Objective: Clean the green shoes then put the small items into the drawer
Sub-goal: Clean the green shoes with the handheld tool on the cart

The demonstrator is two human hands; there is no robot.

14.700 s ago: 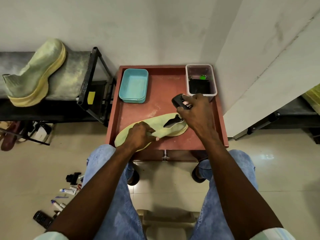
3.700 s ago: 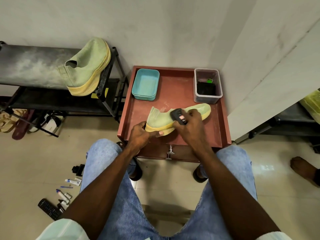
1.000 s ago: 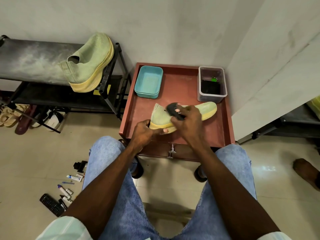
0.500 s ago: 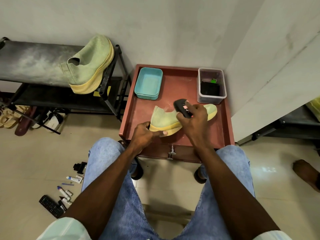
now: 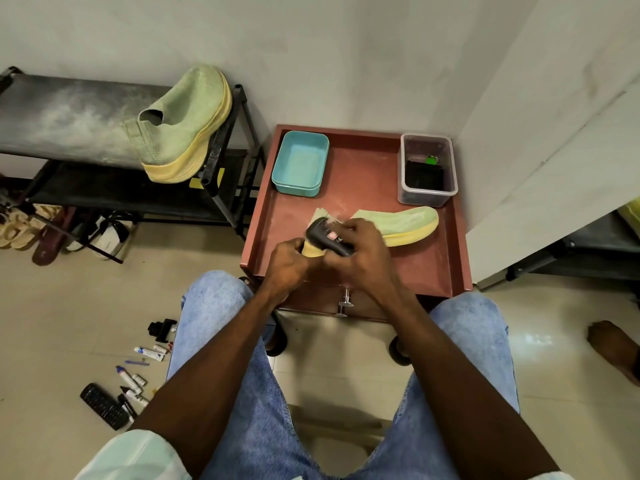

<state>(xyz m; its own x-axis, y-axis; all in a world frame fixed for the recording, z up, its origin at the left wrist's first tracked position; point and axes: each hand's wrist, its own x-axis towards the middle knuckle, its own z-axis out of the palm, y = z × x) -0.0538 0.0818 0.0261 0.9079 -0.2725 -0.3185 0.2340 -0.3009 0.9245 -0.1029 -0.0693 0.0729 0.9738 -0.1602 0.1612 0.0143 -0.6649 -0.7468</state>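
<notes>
Green shoe (image 5: 405,223) lying on the red-brown table (image 5: 374,174), heel toward the person.
Left hand (image 5: 287,266) grips its heel; right hand (image 5: 360,251) curls around a black brush (image 5: 323,235), seemingly pressed against the heel collar.

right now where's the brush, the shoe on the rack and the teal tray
black brush (image 5: 323,235), head view, on its black body in the right hand's grip
green shoe on the rack (image 5: 187,126), head view, on its knit upper
teal tray (image 5: 300,164), head view, on its bare inner floor
</notes>
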